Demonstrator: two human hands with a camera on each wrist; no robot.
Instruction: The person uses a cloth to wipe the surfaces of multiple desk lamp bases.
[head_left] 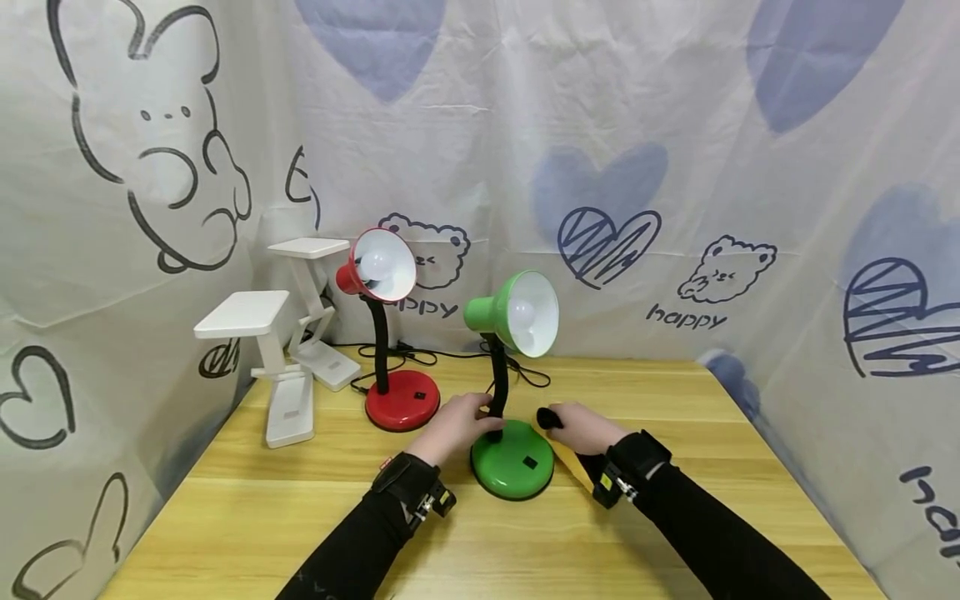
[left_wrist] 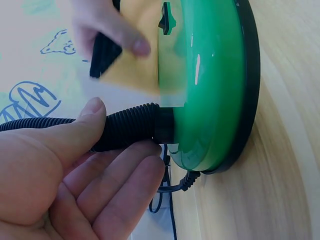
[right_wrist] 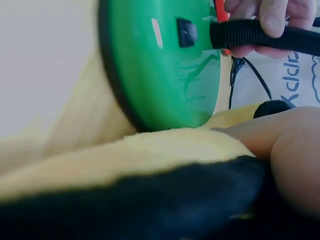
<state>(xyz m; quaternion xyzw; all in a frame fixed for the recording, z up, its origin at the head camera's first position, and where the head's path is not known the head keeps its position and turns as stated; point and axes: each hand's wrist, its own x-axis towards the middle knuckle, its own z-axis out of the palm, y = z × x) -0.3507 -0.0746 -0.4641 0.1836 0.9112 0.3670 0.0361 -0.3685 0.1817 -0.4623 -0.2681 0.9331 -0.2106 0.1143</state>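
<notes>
A green desk lamp (head_left: 512,462) with a black ribbed gooseneck (left_wrist: 131,125) stands upright on the table. My left hand (head_left: 459,427) holds the neck low down, just above the base, with the thumb on one side and fingers on the other. At the right of the base, my right hand (head_left: 583,428) grips a yellow-and-black cloth (right_wrist: 185,145). Part of the cloth hangs below that hand, beside the green base; in the left wrist view it is blurred. A black switch (right_wrist: 187,33) sits on the base.
A red desk lamp (head_left: 405,400) stands behind and to the left. Two white folding lamps (head_left: 291,408) are farther left. Black cords (head_left: 420,357) lie along the back of the wooden table (head_left: 660,533), and a printed curtain (head_left: 637,67) surrounds it.
</notes>
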